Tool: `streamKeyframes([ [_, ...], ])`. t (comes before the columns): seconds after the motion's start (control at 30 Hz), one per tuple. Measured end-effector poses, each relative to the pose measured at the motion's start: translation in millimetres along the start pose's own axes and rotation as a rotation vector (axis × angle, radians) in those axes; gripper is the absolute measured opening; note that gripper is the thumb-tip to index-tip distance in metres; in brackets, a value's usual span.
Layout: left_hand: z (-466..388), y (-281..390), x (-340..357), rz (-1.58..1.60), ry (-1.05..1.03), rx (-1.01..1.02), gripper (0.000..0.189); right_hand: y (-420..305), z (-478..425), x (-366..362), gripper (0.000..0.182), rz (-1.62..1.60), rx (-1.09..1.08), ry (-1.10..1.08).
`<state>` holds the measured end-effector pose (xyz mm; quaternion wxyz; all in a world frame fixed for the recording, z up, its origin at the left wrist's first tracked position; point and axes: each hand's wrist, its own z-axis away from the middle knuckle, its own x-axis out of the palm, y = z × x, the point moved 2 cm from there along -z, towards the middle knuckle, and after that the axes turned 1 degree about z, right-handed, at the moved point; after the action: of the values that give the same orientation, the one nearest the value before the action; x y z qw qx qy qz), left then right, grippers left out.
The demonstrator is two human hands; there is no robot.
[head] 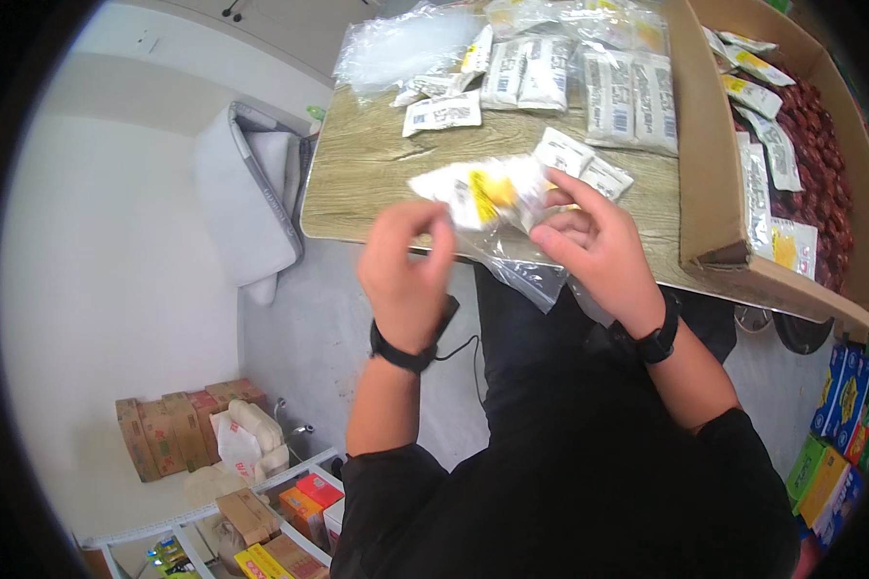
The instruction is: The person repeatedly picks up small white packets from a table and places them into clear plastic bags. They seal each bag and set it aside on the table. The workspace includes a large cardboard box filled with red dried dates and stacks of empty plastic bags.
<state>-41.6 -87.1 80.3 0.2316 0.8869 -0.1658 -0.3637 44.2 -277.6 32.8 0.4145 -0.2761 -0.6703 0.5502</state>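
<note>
My right hand (pixel 597 242) holds a white-and-yellow packet (pixel 481 195) between thumb and fingers, just above the table's front edge. Below the packet hangs a clear plastic bag (pixel 529 279); whether the packet is inside it cannot be told. Blurred, my left hand (pixel 409 268) is at the packet's left side with thumb and fingertips close together. Whether it pinches the bag's edge is unclear. Two small white sachets (pixel 565 153) lie just beyond my right fingers. Another white packet (pixel 443 113) lies farther back on the wood-grain table (pixel 362 170).
An open cardboard box (pixel 710 231) on the right holds dark red dried fruit (pixel 815 155), apparently jujubes, and several packets. Clear bags (pixel 413 47) and filled bags of packets (pixel 630 98) cover the table's back. Lower left are cartons (pixel 177 430) and a shelf rack (pixel 195 514).
</note>
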Motion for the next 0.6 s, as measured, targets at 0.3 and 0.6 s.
streamKeyframes([
  [0.3,35.1,34.9,-5.7,-0.035,0.031,0.261,0.03,14.6,9.7,-11.9,0.033,-0.049,-0.025,0.115],
  [0.6,73.3,10.6,-14.3,0.333,0.13,-0.063,0.025,-5.6,9.0,-30.5,0.016,0.004,0.131,0.038],
])
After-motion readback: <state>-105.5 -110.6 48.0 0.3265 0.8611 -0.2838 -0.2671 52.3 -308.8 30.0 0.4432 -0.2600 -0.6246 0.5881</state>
